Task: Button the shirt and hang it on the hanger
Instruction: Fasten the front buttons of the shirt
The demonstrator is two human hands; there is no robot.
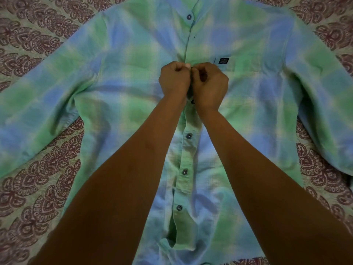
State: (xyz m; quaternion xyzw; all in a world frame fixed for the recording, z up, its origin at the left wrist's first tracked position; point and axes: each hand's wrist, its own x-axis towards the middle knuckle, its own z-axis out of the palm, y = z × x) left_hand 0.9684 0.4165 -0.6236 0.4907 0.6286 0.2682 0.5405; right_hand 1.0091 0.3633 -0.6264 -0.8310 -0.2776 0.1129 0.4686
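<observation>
Two hands pinch your shirt's (133,54) front placket at chest height.

Your left hand (174,81) and right hand (210,84) sit knuckle to knuckle, both curled almost into fists, fingertips closed on the fabric edges at the placket just left of the small dark pocket label (223,60). Whatever button lies between your fingers is hidden, so you cannot tell if it is through its hole. The green and blue plaid shirt lies flat, front up, on the patterned bedspread (38,188), sleeves spread to both sides. Below your wrists four dark buttons (189,136) run down the closed placket. Above your hands the placket is parted, with one button (189,17) near the collar.
</observation>
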